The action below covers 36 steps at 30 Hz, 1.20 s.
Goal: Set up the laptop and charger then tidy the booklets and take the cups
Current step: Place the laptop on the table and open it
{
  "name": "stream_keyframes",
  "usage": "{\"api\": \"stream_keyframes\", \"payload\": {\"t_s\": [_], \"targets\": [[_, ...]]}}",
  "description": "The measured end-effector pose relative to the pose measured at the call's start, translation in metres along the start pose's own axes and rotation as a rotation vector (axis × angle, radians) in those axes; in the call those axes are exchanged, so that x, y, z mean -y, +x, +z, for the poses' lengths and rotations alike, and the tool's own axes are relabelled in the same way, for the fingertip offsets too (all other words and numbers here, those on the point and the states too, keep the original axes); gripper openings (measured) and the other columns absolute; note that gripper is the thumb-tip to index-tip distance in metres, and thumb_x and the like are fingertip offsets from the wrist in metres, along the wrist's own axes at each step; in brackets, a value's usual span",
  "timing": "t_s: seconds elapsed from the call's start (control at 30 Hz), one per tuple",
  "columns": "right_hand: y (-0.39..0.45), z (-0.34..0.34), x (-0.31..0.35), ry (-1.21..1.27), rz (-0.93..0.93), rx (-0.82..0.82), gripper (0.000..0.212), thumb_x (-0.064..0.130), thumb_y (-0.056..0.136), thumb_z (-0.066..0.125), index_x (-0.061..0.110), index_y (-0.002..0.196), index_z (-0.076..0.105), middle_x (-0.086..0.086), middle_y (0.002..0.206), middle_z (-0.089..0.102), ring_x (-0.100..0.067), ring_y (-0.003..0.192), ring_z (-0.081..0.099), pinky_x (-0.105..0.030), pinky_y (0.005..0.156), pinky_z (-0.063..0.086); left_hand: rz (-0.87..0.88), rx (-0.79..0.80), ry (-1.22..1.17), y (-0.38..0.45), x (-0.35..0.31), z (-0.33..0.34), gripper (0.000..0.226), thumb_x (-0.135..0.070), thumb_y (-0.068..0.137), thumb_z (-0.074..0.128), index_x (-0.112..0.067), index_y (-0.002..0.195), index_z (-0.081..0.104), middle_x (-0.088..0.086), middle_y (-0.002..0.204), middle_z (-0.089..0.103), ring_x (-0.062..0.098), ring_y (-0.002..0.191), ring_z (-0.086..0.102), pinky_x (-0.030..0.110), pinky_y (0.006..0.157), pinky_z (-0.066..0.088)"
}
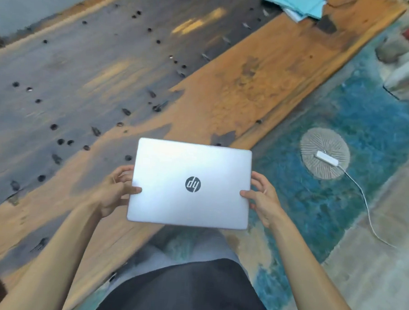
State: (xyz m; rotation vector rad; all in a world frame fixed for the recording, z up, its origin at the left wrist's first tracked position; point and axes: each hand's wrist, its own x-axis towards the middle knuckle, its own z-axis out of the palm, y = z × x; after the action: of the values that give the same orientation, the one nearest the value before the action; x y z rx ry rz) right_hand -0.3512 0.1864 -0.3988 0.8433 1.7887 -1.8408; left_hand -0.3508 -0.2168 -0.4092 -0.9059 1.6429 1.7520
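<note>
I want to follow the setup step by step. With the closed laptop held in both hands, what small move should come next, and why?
Probably lower the laptop onto the wooden table ahead: left hand and right hand grip its sides, lid closed.

Setting: casual home or studio workspace, judged from the furnishings; exact room cannot be told.
Table [249, 70]: long slab of worn wood, orange-brown with a large grey weathered area, pitted with dark holes and knots.
Floor covering: blue-teal mottled rug [364, 119] beside the table, pale bare floor [376, 267] past its edge.
Papers: teal booklets [296, 4] stacked loosely at the table's far end.
Electrical: white charger brick [327, 158] with trailing cable, lying on a round pale ribbed mat [326, 141] on the rug.
Far corner: blurred red and white objects, not identifiable.
</note>
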Motion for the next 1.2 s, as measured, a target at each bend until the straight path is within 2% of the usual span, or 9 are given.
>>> {"api": "stream_keyframes", "payload": {"t_s": [0.17, 0.43, 0.57, 0.63, 0.77, 0.9, 1.0, 1.13, 1.2], "targets": [[0.022, -0.092, 0.027, 0.029, 0.009, -0.07, 0.058, -0.014, 0.082, 0.066, 0.024, 0.125, 0.06, 0.008, 0.116, 0.074, -0.016, 0.098, 0.072, -0.043, 0.073, 0.056, -0.013, 0.02, 0.014, 0.027, -0.03, 0.102, 0.057, 0.016, 0.082, 0.067, -0.021, 0.124, 0.055, -0.005, 0.096, 0.077, 0.021, 0.096, 0.069, 0.041, 0.065, 0.06], [0.051, -0.191, 0.068, 0.08, 0.017, -0.127, 0.057, -0.01, 0.082, 0.068, 0.031, 0.12, 0.062, 0.007, 0.119, 0.074, -0.021, 0.108, 0.071, -0.054, 0.089, 0.057, -0.022, 0.096, 0.131, 0.052, -0.092, 0.217, 0.052, 0.013, 0.084, 0.067, -0.029, 0.113, 0.059, 0.012, 0.124, 0.07, 0.034, 0.115, 0.065, 0.055, 0.089, 0.056], [0.07, -0.214, 0.087, 0.09, 0.016, -0.147, 0.056, -0.011, 0.082, 0.067, 0.031, 0.119, 0.061, 0.01, 0.109, 0.077, -0.02, 0.103, 0.072, -0.054, 0.088, 0.056, -0.021, 0.108, 0.146, 0.066, -0.115, 0.249, 0.054, 0.014, 0.085, 0.066, -0.021, 0.125, 0.057, 0.016, 0.13, 0.067, 0.037, 0.121, 0.062, 0.062, 0.097, 0.052], [0.085, -0.225, 0.099, 0.09, 0.024, -0.149, 0.058, -0.011, 0.082, 0.067, 0.029, 0.122, 0.06, 0.007, 0.11, 0.077, -0.022, 0.104, 0.072, -0.053, 0.088, 0.057, -0.023, 0.106, 0.156, 0.078, -0.126, 0.263, 0.052, 0.013, 0.084, 0.067, -0.022, 0.12, 0.06, 0.014, 0.126, 0.069, 0.036, 0.118, 0.064, 0.064, 0.098, 0.05], [0.125, -0.242, 0.129, 0.072, 0.039, -0.127, 0.062, -0.009, 0.082, 0.069, 0.027, 0.131, 0.057, 0.004, 0.116, 0.076, -0.022, 0.105, 0.073, -0.051, 0.086, 0.058, -0.037, 0.088, 0.143, 0.106, -0.149, 0.286, 0.051, 0.012, 0.084, 0.069, -0.024, 0.119, 0.061, 0.011, 0.12, 0.073, 0.034, 0.114, 0.066, 0.061, 0.093, 0.054], [0.181, -0.256, 0.165, 0.052, 0.027, -0.094, 0.057, -0.009, 0.081, 0.07, 0.031, 0.121, 0.061, 0.001, 0.116, 0.076, -0.019, 0.098, 0.074, -0.042, 0.073, 0.06, -0.037, 0.067, 0.077, 0.15, -0.173, 0.315, 0.049, 0.013, 0.085, 0.066, -0.024, 0.117, 0.063, 0.012, 0.119, 0.073, 0.035, 0.114, 0.065, 0.055, 0.089, 0.056], [0.214, -0.266, 0.201, -0.009, 0.075, -0.098, 0.058, -0.01, 0.08, 0.07, 0.034, 0.117, 0.062, 0.002, 0.113, 0.076, -0.016, 0.094, 0.075, -0.037, 0.066, 0.058, -0.078, 0.028, 0.045, 0.172, -0.194, 0.334, 0.056, 0.014, 0.086, 0.065, -0.016, 0.132, 0.057, 0.013, 0.127, 0.068, 0.035, 0.115, 0.063, 0.051, 0.088, 0.055], [0.264, -0.275, 0.249, -0.052, 0.091, -0.057, 0.059, -0.012, 0.08, 0.068, 0.031, 0.119, 0.061, 0.0, 0.112, 0.076, -0.014, 0.086, 0.076, -0.037, 0.066, 0.056, -0.085, 0.023, -0.046, 0.201, -0.221, 0.352, 0.057, 0.011, 0.087, 0.065, -0.014, 0.137, 0.053, 0.015, 0.128, 0.067, 0.036, 0.115, 0.064, 0.054, 0.093, 0.054], [0.285, -0.269, 0.274, -0.12, 0.097, -0.057, 0.058, -0.014, 0.081, 0.065, 0.029, 0.12, 0.06, -0.003, 0.114, 0.075, -0.018, 0.088, 0.073, -0.037, 0.069, 0.05, -0.082, -0.006, -0.057, 0.204, -0.232, 0.358, 0.052, 0.011, 0.088, 0.064, -0.015, 0.132, 0.056, 0.012, 0.125, 0.068, 0.031, 0.106, 0.066, 0.05, 0.085, 0.056]]}}
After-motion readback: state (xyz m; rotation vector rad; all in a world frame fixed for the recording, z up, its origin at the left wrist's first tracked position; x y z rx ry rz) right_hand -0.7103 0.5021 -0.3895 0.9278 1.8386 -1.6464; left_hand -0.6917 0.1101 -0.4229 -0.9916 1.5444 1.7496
